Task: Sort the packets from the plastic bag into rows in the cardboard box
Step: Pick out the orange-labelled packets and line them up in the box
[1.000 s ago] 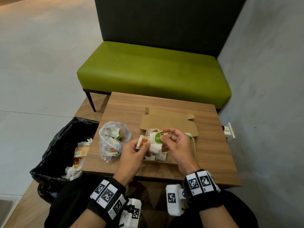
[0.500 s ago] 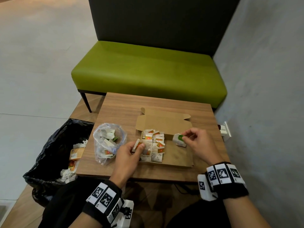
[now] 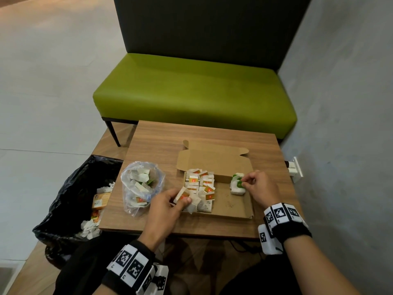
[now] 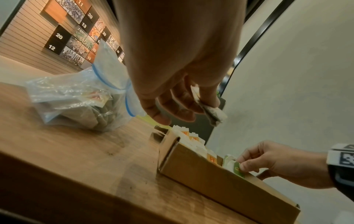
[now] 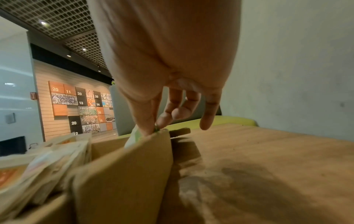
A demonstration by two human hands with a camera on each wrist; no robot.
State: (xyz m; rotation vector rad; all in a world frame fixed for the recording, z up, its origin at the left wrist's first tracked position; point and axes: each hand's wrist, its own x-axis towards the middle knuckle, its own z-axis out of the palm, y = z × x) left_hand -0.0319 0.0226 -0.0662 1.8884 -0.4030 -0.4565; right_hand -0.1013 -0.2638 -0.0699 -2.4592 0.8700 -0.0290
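Note:
An open cardboard box (image 3: 229, 211) lies on the wooden table, with rows of orange-labelled packets (image 3: 202, 188) filling its left part. My right hand (image 3: 253, 184) pinches a green-labelled packet (image 3: 237, 184) by its top, at the box's far right corner beside other green ones. The same pinch on the green packet (image 4: 237, 168) shows in the left wrist view. My left hand (image 3: 170, 201) holds an orange-labelled packet (image 3: 180, 194) over the box's near left corner. A clear plastic bag (image 3: 140, 186) with more packets lies left of the box.
A black bin bag (image 3: 70, 194) with wrappers stands at the table's left edge. A green bench (image 3: 195, 92) sits behind the table, and a grey wall runs along the right. The box's lid flap (image 3: 214, 165) lies open toward the bench.
My right hand carried the green packet from the middle of the box to its far right corner and lowered it there. My left hand stayed at the near left with its packet.

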